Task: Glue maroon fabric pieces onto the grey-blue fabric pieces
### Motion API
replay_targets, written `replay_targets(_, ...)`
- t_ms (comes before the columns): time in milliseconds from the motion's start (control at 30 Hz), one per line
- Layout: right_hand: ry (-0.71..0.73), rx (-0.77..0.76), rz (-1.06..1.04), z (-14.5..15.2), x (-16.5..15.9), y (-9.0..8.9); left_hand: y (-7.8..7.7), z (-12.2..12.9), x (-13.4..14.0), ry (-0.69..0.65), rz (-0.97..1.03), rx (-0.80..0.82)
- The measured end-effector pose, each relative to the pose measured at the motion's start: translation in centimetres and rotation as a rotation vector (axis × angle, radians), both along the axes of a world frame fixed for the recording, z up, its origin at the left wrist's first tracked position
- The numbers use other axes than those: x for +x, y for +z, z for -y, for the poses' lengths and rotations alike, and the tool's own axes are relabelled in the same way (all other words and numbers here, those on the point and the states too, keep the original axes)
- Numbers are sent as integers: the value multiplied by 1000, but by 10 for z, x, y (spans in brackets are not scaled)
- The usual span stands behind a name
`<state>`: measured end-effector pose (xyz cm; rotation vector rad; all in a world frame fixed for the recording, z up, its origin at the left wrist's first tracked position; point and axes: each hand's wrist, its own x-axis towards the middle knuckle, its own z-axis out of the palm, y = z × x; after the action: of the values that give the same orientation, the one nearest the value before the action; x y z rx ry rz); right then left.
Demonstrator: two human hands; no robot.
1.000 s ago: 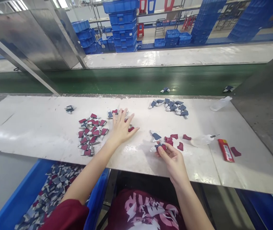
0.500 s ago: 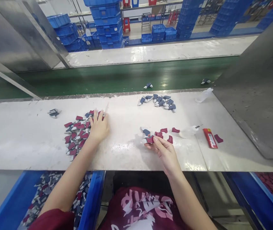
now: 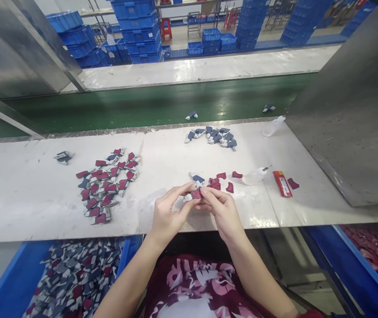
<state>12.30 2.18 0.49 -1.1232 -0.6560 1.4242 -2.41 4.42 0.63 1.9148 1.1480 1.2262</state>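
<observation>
Many red-topped parts (image 3: 110, 187) lie grouped on the white table (image 3: 43, 190). Farther right, the left hand (image 3: 167, 213) and the right hand (image 3: 224, 212) meet, fingertips of both pinching one small part (image 3: 196, 194) just in front of a blue part (image 3: 198, 179). Beyond sit loose red pieces (image 3: 214, 182), a clear bottle (image 3: 254, 176) and a red box (image 3: 282, 184).
</observation>
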Motion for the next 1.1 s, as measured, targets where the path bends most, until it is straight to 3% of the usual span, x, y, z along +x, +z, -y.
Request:
replay_targets(267, 63, 7, 70, 2, 1, 2, -9, 4, -5, 16, 142, -93)
replay_targets(700, 25, 36, 154, -5, -10, -13, -13, 4, -14, 40, 35, -30)
replay_targets(867, 140, 92, 264, -19, -23, -21, -15, -12, -33, 46, -161, 84)
replay_targets(1000, 99, 315, 430, -16, -26, -2, -22, -45, -74, 233, -468, 279)
replay_targets(1033, 174, 410, 397, -7, -28, 5, -23, -55, -87, 311, -536, 313)
replay_targets(1100, 542, 623, 238, 20, -36, 16, -19, -75, -112, 457, -631, 343)
